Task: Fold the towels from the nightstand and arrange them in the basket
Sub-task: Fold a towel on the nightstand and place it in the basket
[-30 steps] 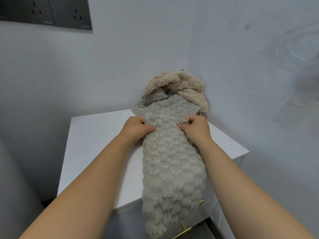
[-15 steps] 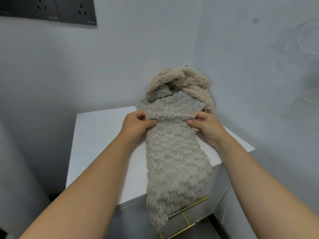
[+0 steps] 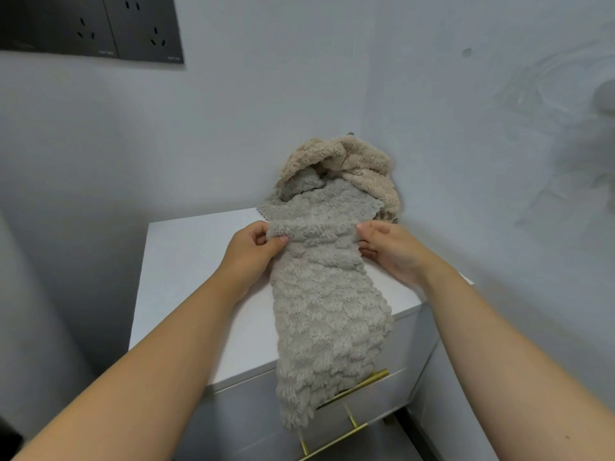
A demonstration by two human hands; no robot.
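A fluffy grey towel (image 3: 327, 311) lies lengthwise on the white nightstand (image 3: 186, 261), its near end hanging over the front edge past the drawer. My left hand (image 3: 254, 249) pinches the towel's left edge and my right hand (image 3: 387, 249) pinches its right edge, at the same height, lifting a fold across it. Behind, in the corner, a beige towel (image 3: 352, 168) is heaped over the grey towel's far end. No basket is in view.
The nightstand stands in a corner of two pale walls. Its drawers have gold bar handles (image 3: 352, 390) at the front. Dark wall sockets (image 3: 90, 26) sit high on the left wall.
Both hands have moved apart to the towel's two side edges and raised a fold across it. The view has shifted slightly left and down.
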